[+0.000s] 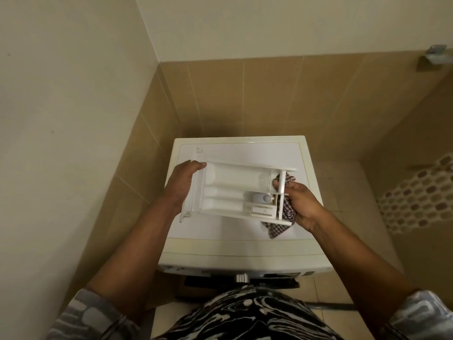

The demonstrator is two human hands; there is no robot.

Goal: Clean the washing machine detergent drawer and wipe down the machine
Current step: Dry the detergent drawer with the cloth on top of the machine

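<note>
The white detergent drawer (230,190) is out of the machine and lies across the top of the white washing machine (240,249), its compartments facing up. My left hand (182,184) grips the drawer's left end. My right hand (297,204) holds a checked cloth (279,228) against the drawer's right end panel, with the cloth wrapped round that panel and a finger inside the large compartment. A small grey-blue cap (261,198) sits in one compartment.
The machine stands in a narrow corner, with a wall close on the left and tan tiles behind. A metal knob (242,278) shows on the front panel. A honeycomb-patterned mat (416,197) lies on the tiled floor at the right.
</note>
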